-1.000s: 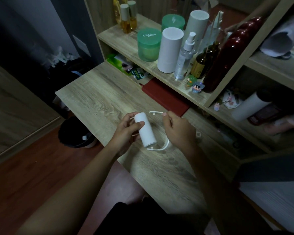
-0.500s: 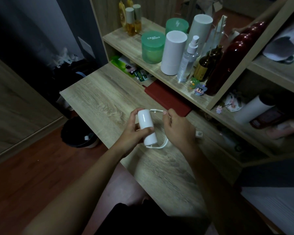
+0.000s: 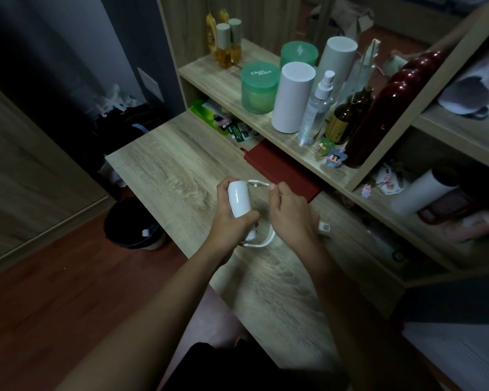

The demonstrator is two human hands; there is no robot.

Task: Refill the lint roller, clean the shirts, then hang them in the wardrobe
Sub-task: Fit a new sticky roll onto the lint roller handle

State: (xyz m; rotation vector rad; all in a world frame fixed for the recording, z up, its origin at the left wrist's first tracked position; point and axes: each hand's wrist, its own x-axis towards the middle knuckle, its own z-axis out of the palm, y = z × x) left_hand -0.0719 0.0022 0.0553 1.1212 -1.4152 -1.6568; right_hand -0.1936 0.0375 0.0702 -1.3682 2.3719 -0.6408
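Roll (image 3: 239,199) now stands steeper in left hand (image 3: 229,221).

A dimly lit room in a home, likely a bedroom or dressing corner. A wood-grain desk (image 3: 181,176) stands against open wooden shelving (image 3: 226,80) crowded with personal items: green-lidded jars (image 3: 259,87), white cylinders (image 3: 292,97), a clear spray bottle (image 3: 315,111), amber bottles (image 3: 226,43), a brown glass bottle (image 3: 346,119) and small cartoon figurines (image 3: 335,159). A black waste bin (image 3: 133,224) sits on reddish wood flooring (image 3: 40,300) beside the desk.
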